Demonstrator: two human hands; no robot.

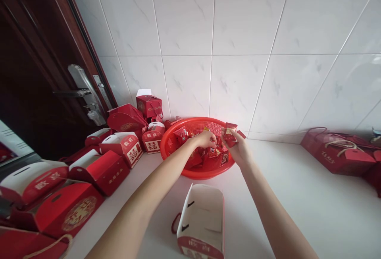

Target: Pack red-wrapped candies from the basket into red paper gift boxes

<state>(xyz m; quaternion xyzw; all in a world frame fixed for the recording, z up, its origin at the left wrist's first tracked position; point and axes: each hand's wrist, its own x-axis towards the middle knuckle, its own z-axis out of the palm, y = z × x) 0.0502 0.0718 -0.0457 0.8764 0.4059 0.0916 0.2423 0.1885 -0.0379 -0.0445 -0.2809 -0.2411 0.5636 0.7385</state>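
Note:
A red plastic basket (198,174) with meshed sides stands against the tiled wall, holding several small wrapped snack packets (182,134), mostly red. My left hand (206,139) is over the middle of it, fingers curled down among the packets; what they grip, if anything, is hidden. At the basket's right rim, my right hand (242,151) is closed around red snack packets (231,129), their printed ends sticking up past the fingers. Nearer to me, between my forearms, an open red-and-white gift box (205,207) shows its bare white inside and a red cord handle on its left.
Several red gift boxes (110,171) crowd the left side, some stacked, many with open tops. More dark red boxes (339,151) with cord handles lie at the right. A dark door with a metal handle (80,92) is at the left, and white tiles rise behind.

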